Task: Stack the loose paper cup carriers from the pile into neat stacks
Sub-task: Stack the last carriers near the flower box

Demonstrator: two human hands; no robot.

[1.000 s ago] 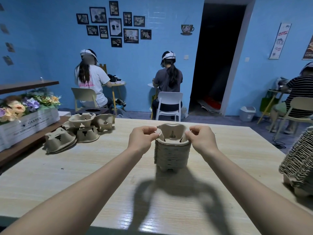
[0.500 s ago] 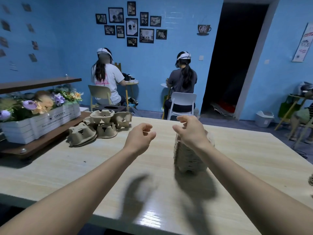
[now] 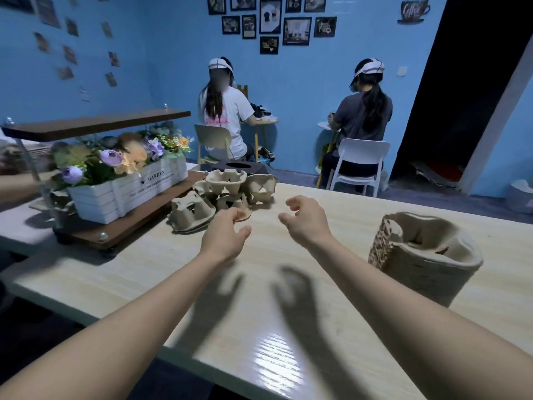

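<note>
Loose carriers (image 3: pixel 223 197) sit piled at the table's (image 3: pixel 288 356) far left, the flower box (image 3: pixel 129 189) just left of them. The stack (image 3: pixel 427 255) stands on the right. Left hand (image 3: pixel 225 235) and right hand (image 3: pixel 305 220) are between, above the table.

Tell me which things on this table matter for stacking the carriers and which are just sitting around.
Part of the job:
- pile of loose tan pulp-paper cup carriers
- tall neat stack of the same carriers
- left hand and right hand, both holding nothing
- pale wooden table

Just lying about:
- white slatted "GARDEN" flower box
- dark brown two-tier shelf
- white plastic chair
</note>
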